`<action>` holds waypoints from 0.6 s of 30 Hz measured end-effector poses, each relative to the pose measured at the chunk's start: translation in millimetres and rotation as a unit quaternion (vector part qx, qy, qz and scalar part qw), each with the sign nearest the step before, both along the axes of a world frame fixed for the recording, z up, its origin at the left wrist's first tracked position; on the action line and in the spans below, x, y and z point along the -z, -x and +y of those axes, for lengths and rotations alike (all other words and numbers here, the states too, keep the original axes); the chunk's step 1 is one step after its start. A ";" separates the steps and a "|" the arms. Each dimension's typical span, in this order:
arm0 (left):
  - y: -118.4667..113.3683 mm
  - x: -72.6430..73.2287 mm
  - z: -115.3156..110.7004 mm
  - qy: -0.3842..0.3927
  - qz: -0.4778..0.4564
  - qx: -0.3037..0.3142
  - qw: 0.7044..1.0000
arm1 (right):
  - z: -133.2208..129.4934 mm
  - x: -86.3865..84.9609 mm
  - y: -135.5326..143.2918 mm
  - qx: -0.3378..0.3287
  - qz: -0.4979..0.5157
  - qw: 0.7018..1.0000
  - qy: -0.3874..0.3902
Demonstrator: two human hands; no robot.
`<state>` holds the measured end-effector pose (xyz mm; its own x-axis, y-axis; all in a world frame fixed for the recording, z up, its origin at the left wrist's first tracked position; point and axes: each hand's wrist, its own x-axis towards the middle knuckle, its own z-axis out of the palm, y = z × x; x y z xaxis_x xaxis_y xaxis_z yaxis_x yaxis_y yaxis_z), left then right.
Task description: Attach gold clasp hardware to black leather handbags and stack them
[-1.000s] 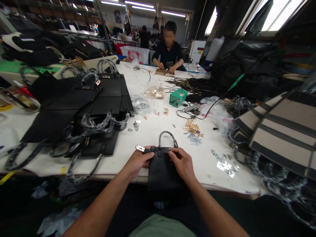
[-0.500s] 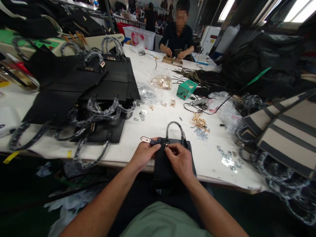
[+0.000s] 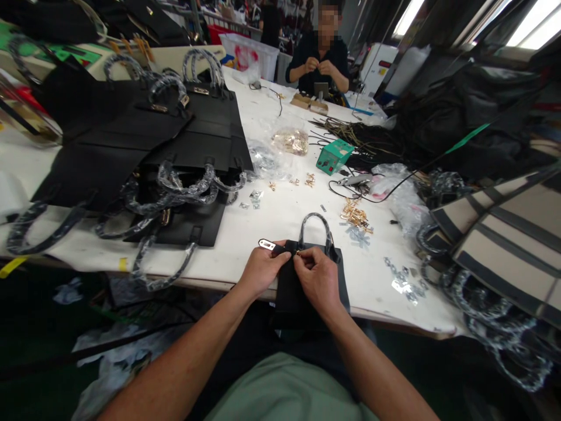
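A small black handbag with an upright, plastic-wrapped handle lies at the table's front edge. My left hand pinches a black strap whose end carries a gold-rimmed metal plate; the plate sticks out to the left above my fingers. My right hand has thumb and index finger closed on a small gold piece at the bag's top edge, right beside my left thumb. The fingertips of both hands nearly touch. How the gold piece sits in the strap is too small to tell.
Black bags are stacked on the left, beige-and-black bags on the right. Gold fittings and silver plates lie on the white table, near a green box. A person sits opposite.
My hands stay at the bag with little movement, and the view has shifted slightly. The person opposite has raised both hands from the cardboard box to chest height.
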<state>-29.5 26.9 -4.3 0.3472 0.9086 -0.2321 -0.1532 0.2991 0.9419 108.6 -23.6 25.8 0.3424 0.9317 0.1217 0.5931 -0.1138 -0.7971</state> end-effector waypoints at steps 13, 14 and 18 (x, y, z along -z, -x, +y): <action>4.7 -13.8 2.9 0.114 -0.072 0.031 0.990 | -7.3 14.8 -13.0 0.005 0.195 0.981 0.008; 4.5 -14.8 3.1 0.115 -0.073 0.030 0.990 | -7.5 15.9 -11.7 0.006 0.180 0.984 0.000; 3.9 -17.3 3.4 0.115 -0.067 0.026 0.991 | -9.4 18.0 -6.7 0.011 0.112 0.993 -0.032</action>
<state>-33.4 30.4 12.9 0.4334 0.8171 -0.3801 -0.2516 0.5147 0.8196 115.3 -33.0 7.9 0.3885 0.9162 0.0983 0.3978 -0.0705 -0.9147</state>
